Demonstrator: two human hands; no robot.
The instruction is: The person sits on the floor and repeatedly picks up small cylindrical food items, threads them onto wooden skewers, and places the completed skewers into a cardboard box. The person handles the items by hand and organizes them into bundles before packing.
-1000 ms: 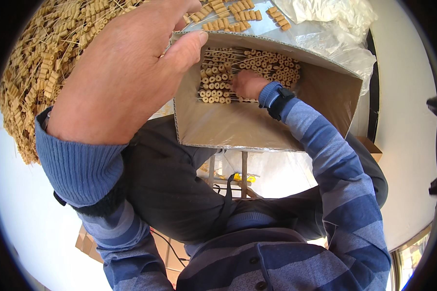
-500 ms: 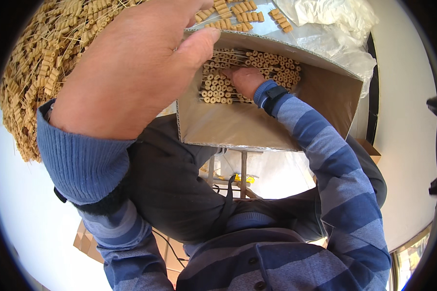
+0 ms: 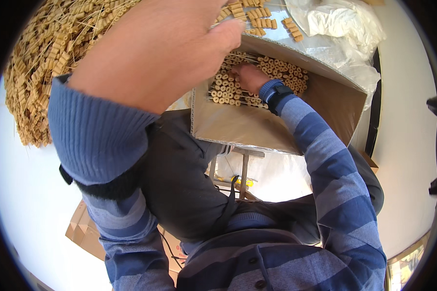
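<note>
A cardboard box (image 3: 238,127) stands tilted on my lap, its inside lined with brown. Packed in it are rows of skewers (image 3: 282,72), tan tube-shaped pieces with holes in their ends on thin pale sticks. Deep in the box, my right hand (image 3: 253,78) has curled fingers pressed round skewers; its fingertips are partly hidden. My left hand (image 3: 167,53) looms large at the upper left, beyond the box's left wall. Its thumb stands apart from the index finger; the other fingers run out past the top edge. Nothing shows in its grip.
A big heap of skewers (image 3: 36,82) fills the far left. More skewers (image 3: 262,22) lie on the surface behind the box. Crumpled clear plastic (image 3: 342,26) lies at the far right. Below are a wooden stool frame (image 3: 244,174) and a cardboard carton (image 3: 85,230).
The view has shifted, moving the box slightly right and down in the picture. My left hand sits farther right, over the box's left corner. My right hand stays in the box among the skewers.
</note>
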